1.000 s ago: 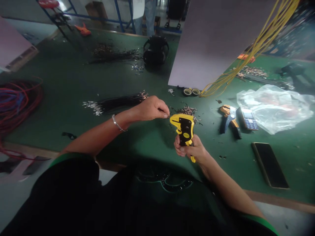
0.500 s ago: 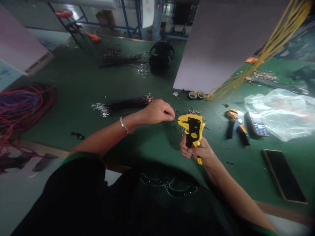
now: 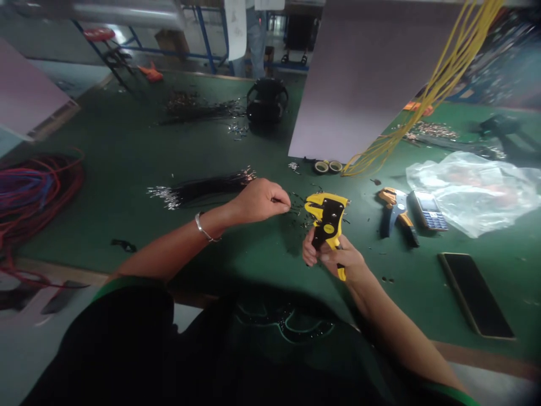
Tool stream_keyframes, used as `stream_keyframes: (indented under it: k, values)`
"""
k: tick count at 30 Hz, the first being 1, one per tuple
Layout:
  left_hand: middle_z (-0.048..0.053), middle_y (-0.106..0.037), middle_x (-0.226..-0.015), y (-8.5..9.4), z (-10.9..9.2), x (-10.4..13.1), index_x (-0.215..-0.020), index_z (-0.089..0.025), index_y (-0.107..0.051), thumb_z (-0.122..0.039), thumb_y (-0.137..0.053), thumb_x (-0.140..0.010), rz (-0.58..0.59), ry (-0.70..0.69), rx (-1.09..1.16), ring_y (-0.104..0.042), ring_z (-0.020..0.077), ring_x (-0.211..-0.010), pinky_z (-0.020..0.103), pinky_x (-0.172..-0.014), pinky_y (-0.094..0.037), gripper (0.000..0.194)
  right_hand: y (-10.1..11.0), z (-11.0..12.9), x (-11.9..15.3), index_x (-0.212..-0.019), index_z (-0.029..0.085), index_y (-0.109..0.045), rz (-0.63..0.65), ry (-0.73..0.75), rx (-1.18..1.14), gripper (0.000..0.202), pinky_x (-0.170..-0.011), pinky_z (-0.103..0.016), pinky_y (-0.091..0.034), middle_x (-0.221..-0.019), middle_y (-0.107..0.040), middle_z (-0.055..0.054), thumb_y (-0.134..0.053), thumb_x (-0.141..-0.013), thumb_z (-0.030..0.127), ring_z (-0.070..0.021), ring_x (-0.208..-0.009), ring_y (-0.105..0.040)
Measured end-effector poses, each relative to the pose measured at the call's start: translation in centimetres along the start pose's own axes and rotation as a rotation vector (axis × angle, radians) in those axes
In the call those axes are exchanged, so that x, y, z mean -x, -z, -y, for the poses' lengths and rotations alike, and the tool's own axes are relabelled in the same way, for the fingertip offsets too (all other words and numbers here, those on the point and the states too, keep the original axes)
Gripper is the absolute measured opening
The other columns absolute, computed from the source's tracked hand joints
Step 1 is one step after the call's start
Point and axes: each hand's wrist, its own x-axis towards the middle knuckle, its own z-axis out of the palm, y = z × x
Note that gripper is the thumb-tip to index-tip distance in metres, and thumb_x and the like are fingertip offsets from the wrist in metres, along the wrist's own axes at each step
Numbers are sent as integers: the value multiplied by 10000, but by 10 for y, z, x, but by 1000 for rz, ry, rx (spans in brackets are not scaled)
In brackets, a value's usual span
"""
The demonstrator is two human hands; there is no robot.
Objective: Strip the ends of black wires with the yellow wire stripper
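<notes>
My right hand point(image 3: 336, 254) is wrapped round the handles of a yellow and black wire stripper point(image 3: 328, 217), its jaws pointing left. My left hand point(image 3: 264, 200) is closed in a pinch just left of those jaws, with a small gap between. A thin black wire seems to be between its fingertips, mostly hidden by the fingers. Behind my left hand lies a bundle of black wires point(image 3: 203, 189) with bare, shiny ends. Small dark scraps point(image 3: 302, 217) are scattered on the green table point(image 3: 253, 254) beneath the stripper.
An orange and dark blue wire stripper point(image 3: 396, 211), a keypad phone point(image 3: 429, 210), a smartphone point(image 3: 477, 294) and a clear plastic bag point(image 3: 473, 189) lie right. Tape rolls point(image 3: 328, 167) and hanging yellow wires point(image 3: 439, 84) are behind. Red and blue wire coils point(image 3: 40, 189) lie left.
My left hand has drawn slightly away from the stripper's jaws, where a thin black wire reached before. The stripper's handles look wider apart. The whole view has shifted a little.
</notes>
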Motion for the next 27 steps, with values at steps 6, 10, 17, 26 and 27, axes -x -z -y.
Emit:
stream_keyframes:
  k: [6,10,17,26,27]
  values:
    - [36,-714,-724,1,0,-2,-753,-146,-739,-177,-582,-739,13,36,62,-606,106,-653,221,-629,-437,161,-1,0,0,-962,139,-588,51,-37,-5,386,-593,-354,-420,-738,-575,-28,-712,-598,178,-168,-623,-521]
    - [30,-723,-741,4,-1,-3,-764,-154,-744,-175,-590,-733,-8,44,72,-610,106,-649,218,-624,-444,159,-2,1,0,-970,135,-590,65,-51,-11,395,-606,-365,-428,-747,-584,-38,-709,-596,181,-179,-637,-533]
    - [28,-720,-745,3,-2,-6,-778,-159,-748,-156,-579,-727,35,27,65,-611,108,-651,225,-629,-444,177,-3,-1,2,-975,138,-596,83,-54,-7,384,-604,-368,-438,-743,-586,-37,-696,-606,174,-178,-636,-535]
    - [21,-709,-736,0,-4,-7,-766,-166,-741,-134,-560,-718,68,12,64,-591,98,-644,218,-622,-429,190,-4,-3,4,-940,139,-590,88,-56,21,306,-552,-338,-449,-710,-579,-19,-695,-654,172,-151,-581,-525]
    - [19,-707,-729,0,-3,-7,-762,-167,-741,-137,-564,-717,71,13,75,-589,97,-639,217,-620,-429,185,-4,-4,4,-935,140,-590,88,-57,17,294,-543,-335,-448,-704,-578,-17,-696,-663,173,-148,-572,-523]
